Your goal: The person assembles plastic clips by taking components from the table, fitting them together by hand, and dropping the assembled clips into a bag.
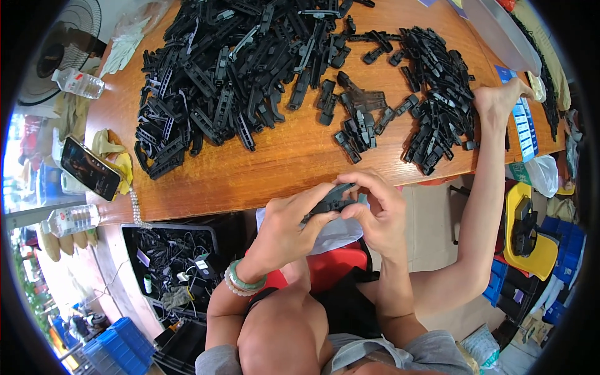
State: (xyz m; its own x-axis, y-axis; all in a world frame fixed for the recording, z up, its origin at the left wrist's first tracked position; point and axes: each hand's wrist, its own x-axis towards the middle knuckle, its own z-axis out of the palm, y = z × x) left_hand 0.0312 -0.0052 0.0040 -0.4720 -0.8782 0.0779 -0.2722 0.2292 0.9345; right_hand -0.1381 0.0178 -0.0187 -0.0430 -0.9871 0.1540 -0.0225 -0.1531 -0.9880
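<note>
Just off the table's near edge, a black plastic part [331, 201] is held up between my two hands. My left hand [289, 224] wraps round its left end, thumb below and fingers on top. At its right end, my right hand [382, 212] pinches with thumb and forefinger bent toward each other. The part's far side is covered by my fingers. Beyond the hands lies a small group of short black plastic parts [360, 128], with a large heap of long slotted black pieces [222, 81] to the left and a smaller heap of short black parts [437, 94] to the right.
The wooden table [206, 181] spans the front. At its left edge are a phone [90, 167] and water bottles [78, 84]. Below stands a dark bin [215, 234] of black parts and cables. My leg rests against the table's right side, near a yellow chair [539, 250].
</note>
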